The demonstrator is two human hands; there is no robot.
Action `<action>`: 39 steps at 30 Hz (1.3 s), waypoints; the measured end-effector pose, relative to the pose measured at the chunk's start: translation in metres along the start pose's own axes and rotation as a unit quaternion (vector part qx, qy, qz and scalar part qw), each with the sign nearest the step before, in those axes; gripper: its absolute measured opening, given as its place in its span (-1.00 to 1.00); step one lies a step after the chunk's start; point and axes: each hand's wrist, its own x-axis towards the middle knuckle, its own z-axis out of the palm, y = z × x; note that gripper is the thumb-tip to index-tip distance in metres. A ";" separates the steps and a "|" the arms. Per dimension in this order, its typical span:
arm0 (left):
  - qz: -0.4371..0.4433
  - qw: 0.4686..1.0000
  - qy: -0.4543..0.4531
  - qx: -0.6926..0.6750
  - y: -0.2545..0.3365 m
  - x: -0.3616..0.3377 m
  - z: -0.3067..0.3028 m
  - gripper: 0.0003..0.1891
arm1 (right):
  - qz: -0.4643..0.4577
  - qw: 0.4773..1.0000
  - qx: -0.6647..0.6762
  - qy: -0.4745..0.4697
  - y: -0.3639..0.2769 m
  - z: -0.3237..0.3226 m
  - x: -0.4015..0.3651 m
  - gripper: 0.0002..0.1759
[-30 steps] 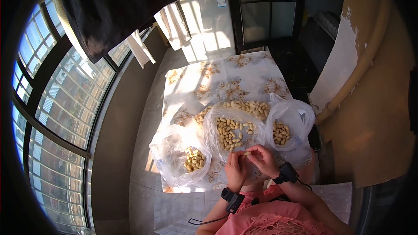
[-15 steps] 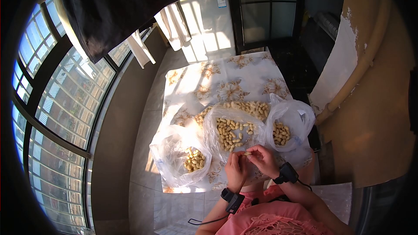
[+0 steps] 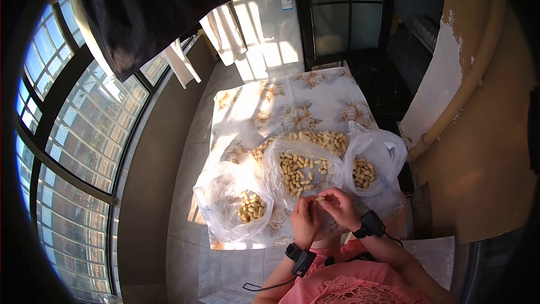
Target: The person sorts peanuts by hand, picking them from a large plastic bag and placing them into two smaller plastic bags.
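Note:
My left hand (image 3: 305, 219) and my right hand (image 3: 341, 206) meet just in front of the middle plastic bag. Between the fingertips of my right hand is a peanut (image 3: 320, 198). The fingers of my left hand are pinched together beside it; whatever they hold is too small to make out. Many unshelled peanuts (image 3: 292, 171) lie in the open middle bag (image 3: 272, 163). The left bag (image 3: 216, 191) holds a smaller heap of peanuts (image 3: 251, 207), and the right bag (image 3: 388, 152) another heap (image 3: 363, 173).
A flowered cloth (image 3: 281, 98) covers the table. Black cloth (image 3: 169, 11) hangs at upper left, beside barred windows (image 3: 95, 141). A pale appliance (image 3: 270, 34) stands behind the table, and a pipe (image 3: 467, 93) runs along the right wall.

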 end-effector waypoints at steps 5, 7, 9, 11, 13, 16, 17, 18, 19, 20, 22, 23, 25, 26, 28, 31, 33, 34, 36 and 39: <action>0.002 1.000 0.001 -0.004 0.002 0.001 -0.001 -0.90 | 0.002 1.000 0.011 -0.001 -0.002 0.001 0.000 -0.79; 0.006 1.000 0.001 0.001 0.002 0.001 -0.001 -0.90 | 0.002 1.000 0.012 0.000 0.000 0.001 0.000 -0.79; 0.005 1.000 0.000 0.002 0.003 0.001 -0.002 -0.90 | 0.002 1.000 0.014 0.000 0.001 0.000 0.000 -0.79; 0.005 1.000 -0.002 0.002 0.003 0.001 -0.002 -0.89 | 0.001 1.000 0.010 -0.003 0.001 0.000 0.000 -0.79; 0.006 1.000 -0.002 0.006 0.003 0.001 -0.002 -0.89 | 0.000 1.000 0.010 -0.003 0.000 0.000 0.000 -0.79; 0.002 1.000 -0.003 0.006 0.004 0.001 -0.002 -0.89 | -0.002 1.000 0.012 -0.003 0.000 0.000 0.000 -0.79; 0.002 1.000 -0.003 0.006 0.003 0.001 -0.002 -0.89 | -0.002 1.000 0.014 -0.002 0.000 0.000 0.000 -0.79; 0.002 1.000 -0.003 0.005 0.003 0.001 -0.002 -0.90 | -0.002 1.000 0.014 -0.002 0.000 0.000 0.000 -0.79; 0.002 1.000 -0.004 0.004 0.003 0.001 -0.002 -0.90 | -0.002 1.000 0.015 -0.003 0.000 0.000 0.000 -0.79; 0.002 1.000 -0.004 0.004 0.003 0.001 -0.002 -0.90 | -0.001 1.000 0.015 -0.003 0.000 0.000 0.000 -0.79; 0.001 1.000 -0.005 0.005 0.004 0.001 -0.002 -0.90 | -0.001 1.000 0.015 -0.003 0.000 0.000 0.000 -0.79; 0.001 1.000 -0.005 0.005 0.003 0.001 -0.002 -0.90 | -0.001 1.000 0.014 -0.003 0.000 0.000 0.000 -0.79; 0.009 1.000 -0.001 0.004 0.002 0.001 -0.001 -0.90 | -0.004 1.000 0.007 -0.004 0.003 0.000 0.000 -0.79; 0.009 1.000 -0.001 0.004 0.002 0.001 -0.001 -0.90 | -0.008 1.000 0.000 -0.004 0.005 -0.001 0.000 -0.79; 0.007 1.000 -0.002 0.004 0.002 0.001 -0.001 -0.89 | -0.006 1.000 -0.001 -0.004 0.006 -0.001 0.000 -0.79; 0.001 1.000 -0.004 0.005 0.002 0.001 -0.001 -0.89 | -0.002 1.000 -0.004 -0.006 0.005 -0.001 0.000 -0.79; 0.004 1.000 -0.002 0.006 0.001 0.001 -0.001 -0.90 | 0.001 1.000 -0.007 -0.006 0.005 -0.001 0.000 -0.79; 0.006 1.000 0.000 0.006 0.001 0.001 -0.001 -0.90 | 0.000 1.000 -0.003 -0.007 0.004 -0.001 0.000 -0.79; 0.006 1.000 0.001 0.004 0.001 0.001 -0.001 -0.90 | 0.000 1.000 0.001 -0.007 0.004 -0.001 0.000 -0.79; 0.005 1.000 0.002 0.001 0.001 0.000 0.000 -0.90 | 0.001 1.000 -0.006 -0.007 0.005 -0.001 0.000 -0.79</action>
